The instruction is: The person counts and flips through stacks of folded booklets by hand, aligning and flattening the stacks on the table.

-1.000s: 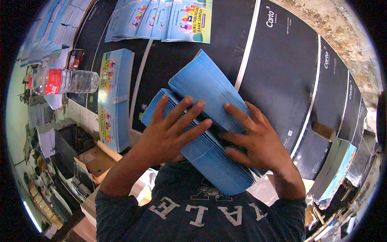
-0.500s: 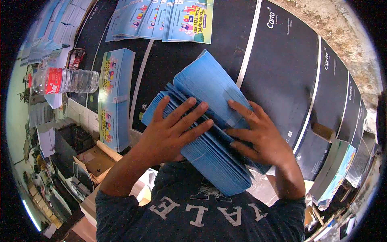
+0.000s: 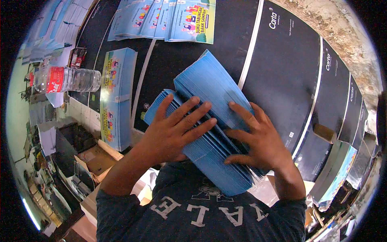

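A thick bundle of blue-covered booklets point(image 3: 215, 155) is in front of my chest, splayed into a near part and a far part with a dark gap between. My left hand point(image 3: 175, 127) is around the near part, fingers spread across the booklet edges and the thumb mostly hidden. Against the far part point(image 3: 211, 76) rests my right hand point(image 3: 258, 139), its fingers over the edges and its thumb by the gap. The undersides of the bundle are hidden.
Black Carta-printed wrapping point(image 3: 290, 76) covers the work surface. Booklets with illustrated covers point(image 3: 193, 22) lie at the back, and another row point(image 3: 117, 101) is at the left beside a water bottle point(image 3: 66, 80). A booklet stack point(image 3: 334, 173) stands at right, near a brown block point(image 3: 324, 133).
My right thumb has shifted slightly left and down over the gap, and the booklet edges there have spread. The left hand stays in nearly the same place on the bundle.
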A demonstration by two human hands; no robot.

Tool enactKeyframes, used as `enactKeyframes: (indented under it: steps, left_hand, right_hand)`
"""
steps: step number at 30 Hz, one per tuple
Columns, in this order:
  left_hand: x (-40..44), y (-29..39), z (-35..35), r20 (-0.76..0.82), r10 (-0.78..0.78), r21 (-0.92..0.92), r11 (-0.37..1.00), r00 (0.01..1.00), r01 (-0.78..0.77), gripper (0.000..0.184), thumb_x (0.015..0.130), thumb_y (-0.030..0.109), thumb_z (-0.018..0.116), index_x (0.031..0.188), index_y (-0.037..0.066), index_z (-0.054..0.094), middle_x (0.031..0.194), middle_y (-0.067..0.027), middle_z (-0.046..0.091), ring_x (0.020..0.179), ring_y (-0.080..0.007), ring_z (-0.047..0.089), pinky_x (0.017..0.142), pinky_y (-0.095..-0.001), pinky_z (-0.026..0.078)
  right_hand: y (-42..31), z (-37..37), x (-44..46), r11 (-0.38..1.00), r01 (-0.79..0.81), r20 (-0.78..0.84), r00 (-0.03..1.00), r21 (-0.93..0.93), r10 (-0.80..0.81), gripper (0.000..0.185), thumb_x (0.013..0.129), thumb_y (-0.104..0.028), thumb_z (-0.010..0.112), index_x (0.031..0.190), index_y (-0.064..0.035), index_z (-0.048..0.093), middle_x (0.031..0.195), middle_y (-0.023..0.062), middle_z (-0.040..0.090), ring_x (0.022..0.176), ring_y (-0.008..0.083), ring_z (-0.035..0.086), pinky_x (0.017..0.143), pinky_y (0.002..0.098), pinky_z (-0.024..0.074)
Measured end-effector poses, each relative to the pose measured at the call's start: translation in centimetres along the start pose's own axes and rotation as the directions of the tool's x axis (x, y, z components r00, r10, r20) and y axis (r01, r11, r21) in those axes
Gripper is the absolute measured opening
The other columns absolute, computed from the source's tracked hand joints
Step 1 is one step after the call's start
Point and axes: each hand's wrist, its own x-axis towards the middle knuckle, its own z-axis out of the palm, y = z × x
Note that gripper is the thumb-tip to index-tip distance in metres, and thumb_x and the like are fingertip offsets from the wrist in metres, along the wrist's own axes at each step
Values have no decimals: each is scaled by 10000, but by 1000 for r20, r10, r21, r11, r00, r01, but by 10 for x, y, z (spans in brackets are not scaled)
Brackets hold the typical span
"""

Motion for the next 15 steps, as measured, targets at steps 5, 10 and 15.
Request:
enactKeyframes:
  steps: [5,10,15]
  left_hand:
    - [-5,0,0,-14,2,52,999,1000,-1,1129,454,425,907,1477,274,454,1618,-59,335,1509,-280,276,1172,-653,133]
    - [-7,3,9,-44,-37,48,998,998,39,928,627,375,848,1468,268,470,1621,-59,333,1514,-278,268,1182,-636,113]
    - [-10,-1,10,-34,15,101,995,999,-12,802,719,451,743,1442,210,495,1611,-116,336,1504,-336,271,1183,-669,98]
  right_hand:
    - [7,8,-4,997,33,-14,999,-63,-34,460,794,-446,775,1190,-218,717,1575,135,365,1392,500,339,1130,590,346]
    - [-6,1,-4,997,-10,-2,1000,-74,10,415,772,-470,786,1095,-211,755,1570,112,380,1384,496,355,1130,589,351]
    - [6,7,-4,1000,16,-70,997,5,-15,415,747,-507,783,1008,-184,768,1559,112,398,1367,474,389,1133,582,352]
